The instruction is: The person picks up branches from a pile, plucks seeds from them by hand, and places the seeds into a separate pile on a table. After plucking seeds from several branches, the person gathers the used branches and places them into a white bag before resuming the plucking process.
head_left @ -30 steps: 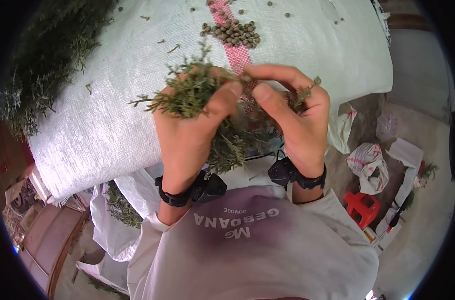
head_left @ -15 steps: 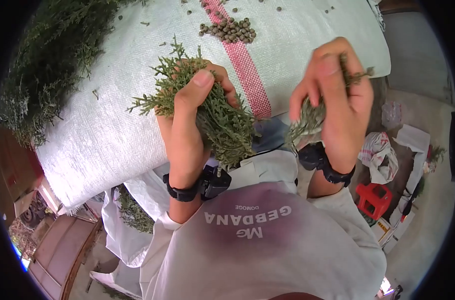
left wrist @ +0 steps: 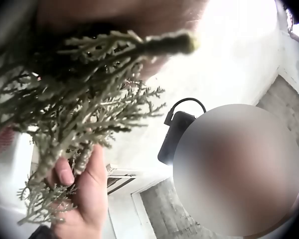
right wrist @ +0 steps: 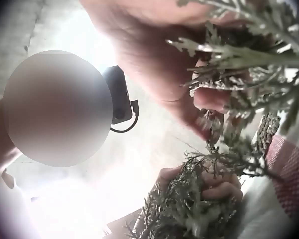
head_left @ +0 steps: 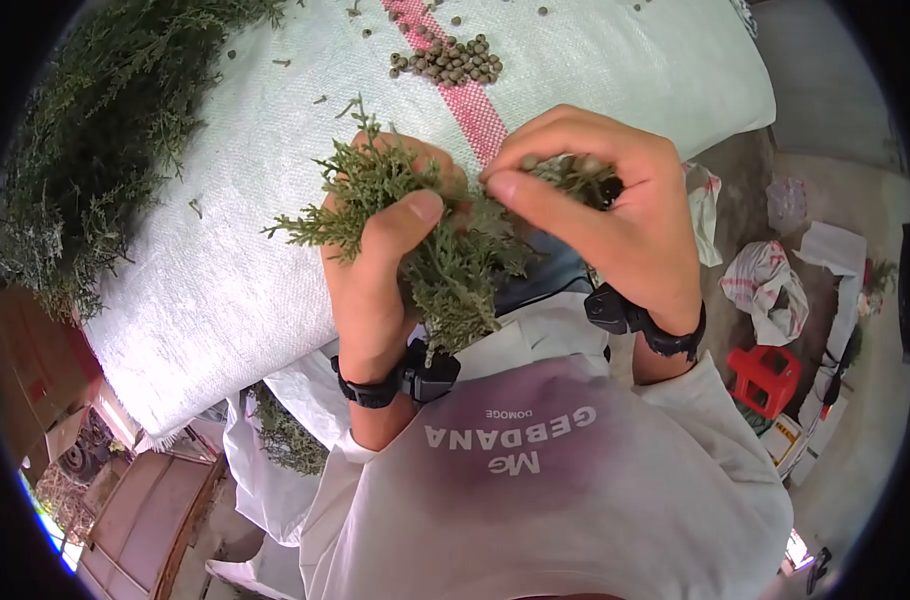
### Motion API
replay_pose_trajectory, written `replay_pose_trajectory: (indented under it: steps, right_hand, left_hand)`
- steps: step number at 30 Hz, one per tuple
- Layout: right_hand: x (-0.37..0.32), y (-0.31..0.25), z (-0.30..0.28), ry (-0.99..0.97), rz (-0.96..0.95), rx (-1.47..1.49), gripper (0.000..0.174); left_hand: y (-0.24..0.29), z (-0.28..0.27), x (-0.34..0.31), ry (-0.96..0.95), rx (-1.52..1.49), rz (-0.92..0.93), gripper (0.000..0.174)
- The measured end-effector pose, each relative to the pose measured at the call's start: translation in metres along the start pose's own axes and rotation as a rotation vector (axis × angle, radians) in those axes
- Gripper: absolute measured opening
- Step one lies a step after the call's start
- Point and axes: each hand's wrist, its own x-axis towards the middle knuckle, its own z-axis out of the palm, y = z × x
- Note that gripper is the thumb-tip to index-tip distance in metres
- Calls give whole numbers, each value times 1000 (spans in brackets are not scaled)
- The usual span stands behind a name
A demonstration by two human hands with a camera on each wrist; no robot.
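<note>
My left hand (head_left: pixel 363 290) grips a bunch of green, scaly evergreen sprigs (head_left: pixel 465 270), its thumb laid across them. Foliage sticks out above and below the fist. To its right, my right hand (head_left: pixel 630 220) brings thumb and forefinger together at the bunch's edge, pinching a bit of it. A smaller sprig with round, brownish cones (head_left: pixel 575 172) sits inside that curled hand. In the left wrist view, a cut stem end (left wrist: pixel 182 44) juts from the held foliage. Ahead of both hands, a pile of small round cones (head_left: pixel 455 62) lies on a white woven sack (head_left: pixel 245 240).
A heap of evergreen branches (head_left: pixel 105 130) covers the sack's left end. A red stripe (head_left: pixel 472 115) runs across it. On the floor at right are a crumpled white bag (head_left: pixel 765 290) and a red plastic object (head_left: pixel 763 378). More greenery (head_left: pixel 290 435) fills a white bag below left.
My right hand swung out to the right with a sprig, then came back beside the left hand's bunch. The left hand has kept its grip, and its foliage has shifted slightly.
</note>
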Motion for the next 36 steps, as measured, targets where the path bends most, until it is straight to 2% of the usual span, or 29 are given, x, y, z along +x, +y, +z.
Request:
replay_pose_trajectory:
  steps: [2,4,5,6,9,10,13,17,18,21,25,28,33,36]
  right_hand:
    - [-4,-3,-3,49,60,42,14]
    - [-5,-7,-6,6,197,142,14]
    - [-4,-8,-6,-17,258,196,14]
    - [-3,-8,-5,-18,256,198,14]
    - [-4,-5,1,-30,-23,-24,16]
    - [-4,-6,0,-24,-22,-21,16]
    - [-1,-16,-11,36,255,76,21]
    - [-8,-7,-19,27,174,74,21]
    - [-10,-4,-17,22,176,76,21]
    - [-14,5,-8,-38,-1,-4,20]
    - [-14,9,-5,-55,-19,53,20]
    - [-14,10,-7,-63,-41,-7,21]
    - [-17,9,-6,-13,-73,-160,23]
    - [-22,-2,-5,22,-44,-300,25]
  left_hand:
    - [0,2,-3,63,35,-20,20]
    - [2,6,-5,194,116,-41,22]
    - [3,8,-4,192,117,-36,22]
    - [4,12,-4,225,163,-12,23]
    - [1,17,-7,292,258,19,26]
    - [1,16,-8,268,302,19,27]
    - [3,10,-5,219,393,36,30]
    - [3,6,1,75,246,24,35]
    - [3,13,1,134,255,32,33]
    - [6,26,0,269,284,55,30]
    - [12,28,-2,339,297,-41,26]
    - [11,23,-1,240,216,-38,24]
    - [8,21,1,211,213,-14,20]
    - [4,23,-1,242,440,88,14]
